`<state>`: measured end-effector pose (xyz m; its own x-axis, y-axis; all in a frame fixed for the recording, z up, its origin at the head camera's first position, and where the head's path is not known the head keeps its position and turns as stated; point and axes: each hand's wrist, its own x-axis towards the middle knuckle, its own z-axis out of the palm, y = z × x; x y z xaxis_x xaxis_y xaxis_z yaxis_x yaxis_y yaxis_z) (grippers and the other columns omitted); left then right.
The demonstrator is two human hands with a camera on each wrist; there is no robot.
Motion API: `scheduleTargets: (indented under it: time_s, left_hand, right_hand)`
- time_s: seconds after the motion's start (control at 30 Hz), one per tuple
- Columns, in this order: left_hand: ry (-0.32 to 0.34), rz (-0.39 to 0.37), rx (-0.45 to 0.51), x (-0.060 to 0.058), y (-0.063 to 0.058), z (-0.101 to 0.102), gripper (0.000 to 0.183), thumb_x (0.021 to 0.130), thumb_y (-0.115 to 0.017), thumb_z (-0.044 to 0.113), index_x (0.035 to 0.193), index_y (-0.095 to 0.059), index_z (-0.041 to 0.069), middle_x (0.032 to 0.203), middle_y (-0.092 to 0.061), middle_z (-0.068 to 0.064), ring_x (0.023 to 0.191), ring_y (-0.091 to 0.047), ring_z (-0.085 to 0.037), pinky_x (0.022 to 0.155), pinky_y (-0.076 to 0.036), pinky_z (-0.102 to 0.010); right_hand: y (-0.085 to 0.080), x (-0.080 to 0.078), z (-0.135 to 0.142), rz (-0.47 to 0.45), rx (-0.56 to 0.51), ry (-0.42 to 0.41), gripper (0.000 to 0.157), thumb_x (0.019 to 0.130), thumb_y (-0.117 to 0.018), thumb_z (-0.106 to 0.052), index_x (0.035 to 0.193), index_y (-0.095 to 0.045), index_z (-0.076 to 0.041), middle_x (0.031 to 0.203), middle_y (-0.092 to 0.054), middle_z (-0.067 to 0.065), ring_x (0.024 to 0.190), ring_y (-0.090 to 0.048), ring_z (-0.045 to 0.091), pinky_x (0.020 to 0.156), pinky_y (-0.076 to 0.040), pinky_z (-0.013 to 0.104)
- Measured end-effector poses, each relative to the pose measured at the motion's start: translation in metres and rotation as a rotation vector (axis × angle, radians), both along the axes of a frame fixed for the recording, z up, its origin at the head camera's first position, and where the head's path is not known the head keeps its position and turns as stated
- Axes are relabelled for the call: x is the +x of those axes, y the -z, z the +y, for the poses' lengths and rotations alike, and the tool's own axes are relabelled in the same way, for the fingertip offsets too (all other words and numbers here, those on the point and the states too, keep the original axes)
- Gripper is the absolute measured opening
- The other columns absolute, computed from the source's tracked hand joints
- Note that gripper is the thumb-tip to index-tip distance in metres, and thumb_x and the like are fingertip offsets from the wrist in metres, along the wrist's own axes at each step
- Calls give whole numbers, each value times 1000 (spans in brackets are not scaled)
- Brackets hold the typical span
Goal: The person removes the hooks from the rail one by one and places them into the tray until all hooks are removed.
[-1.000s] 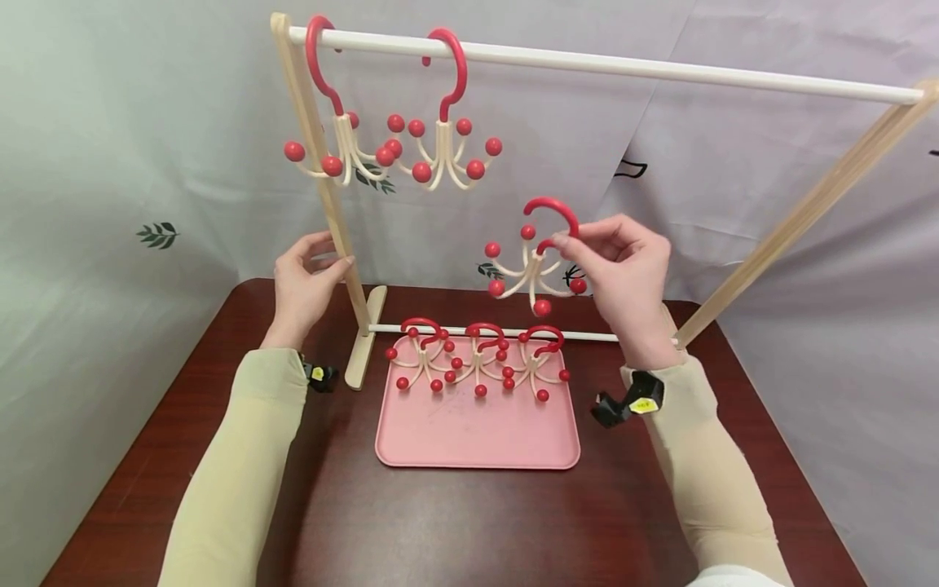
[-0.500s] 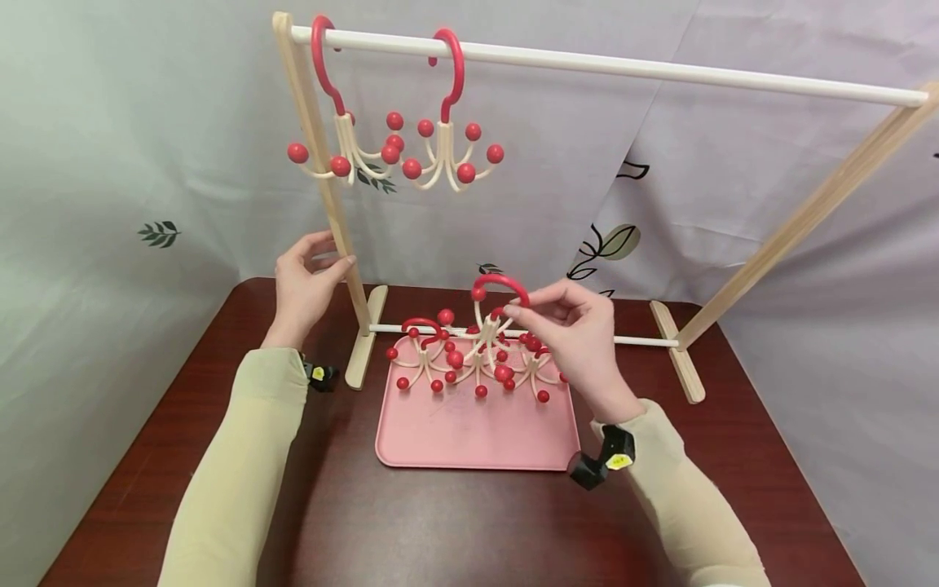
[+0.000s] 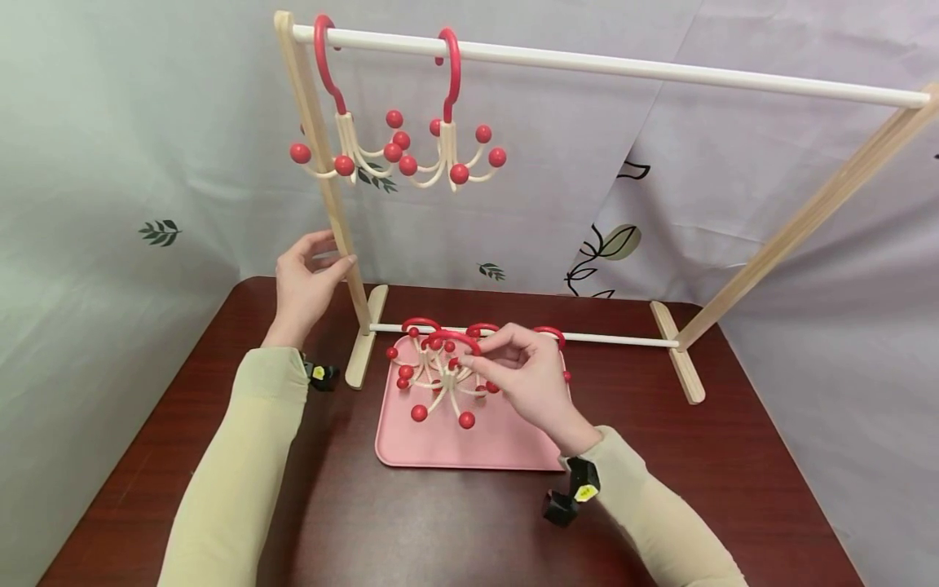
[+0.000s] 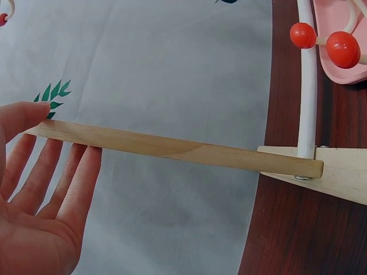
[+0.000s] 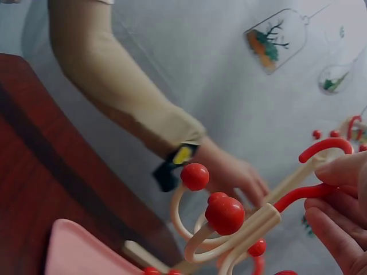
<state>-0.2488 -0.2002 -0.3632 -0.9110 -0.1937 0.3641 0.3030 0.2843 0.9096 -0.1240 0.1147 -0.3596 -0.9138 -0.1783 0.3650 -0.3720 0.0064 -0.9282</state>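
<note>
My left hand (image 3: pixel 302 281) pinches the left wooden post (image 4: pixel 172 148) of the rack, thumb on one side and fingers on the other. With thumb and fingers, my right hand (image 3: pixel 534 383) grips the red hook of a multi-arm hanger (image 3: pixel 449 379) with red ball tips. That hanger is over the pink tray (image 3: pixel 440 450), in front of other hangers; whether it touches the tray I cannot tell. Behind it on the tray, several hangers, such as the one with this hook (image 3: pixel 552 333), are partly hidden. Two more hangers, left (image 3: pixel 345 134) and right (image 3: pixel 448 143), hang from the white top bar (image 3: pixel 660 74).
The rack's right post (image 3: pixel 807 216) leans at the right on a wooden foot (image 3: pixel 678 355). A thin white lower rod (image 3: pixel 623 339) runs behind the tray. The dark wooden table (image 3: pixel 440 530) extends in front, and patterned cloth (image 3: pixel 557 204) hangs behind.
My right hand has carried its hanger down and left from mid-air beneath the bar to the tray. My left hand has stayed on the post. The hanging hangers have turned slightly.
</note>
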Motion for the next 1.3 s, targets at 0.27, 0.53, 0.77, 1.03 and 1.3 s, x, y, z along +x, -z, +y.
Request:
scheduleTargets:
  time_s: [0.27, 0.53, 0.77, 1.03, 1.3]
  left_hand:
    - [5, 5, -1, -1, 0, 0, 43, 92, -78, 16, 132, -65, 7, 123, -67, -13, 107, -68, -25, 77, -60, -24]
    - [-2, 1, 1, 0, -1, 1, 43, 92, -78, 15, 132, -66, 8, 124, -67, -14, 107, -68, -26, 75, -59, -22]
    - [-5, 0, -5, 1, -1, 1, 43, 92, -78, 16, 133, -66, 8, 123, -67, -13, 107, -68, -25, 77, -60, -23]
    - [-7, -17, 2, 1, -1, 0, 45, 92, -78, 14, 134, -65, 7, 125, -66, -16, 109, -68, -27, 75, -59, -22]
    - [1, -7, 1, 0, -2, 0, 45, 92, -77, 12, 135, -64, 6, 126, -66, -17, 110, -67, -31, 76, -59, -22]
  right_hand:
    - [29, 11, -18, -134, 15, -78, 17, 83, -84, -1, 95, -73, -2, 90, -74, 11, 76, -73, 21, 56, -55, 25]
    - [57, 11, -29, -139, -16, -109, 15, 83, -83, 3, 91, -71, 3, 89, -72, 14, 73, -71, 16, 54, -51, 19]
    - [66, 9, -32, -144, -12, -101, 15, 83, -83, 2, 91, -71, 3, 92, -73, 14, 78, -73, 20, 60, -55, 20]
    - [78, 3, -34, -192, 11, -101, 15, 84, -83, -2, 93, -71, 1, 94, -74, 12, 82, -74, 22, 56, -52, 21]
    - [82, -2, -34, -207, 28, -93, 15, 85, -83, -5, 94, -71, -3, 95, -75, 8, 82, -74, 22, 53, -51, 22]
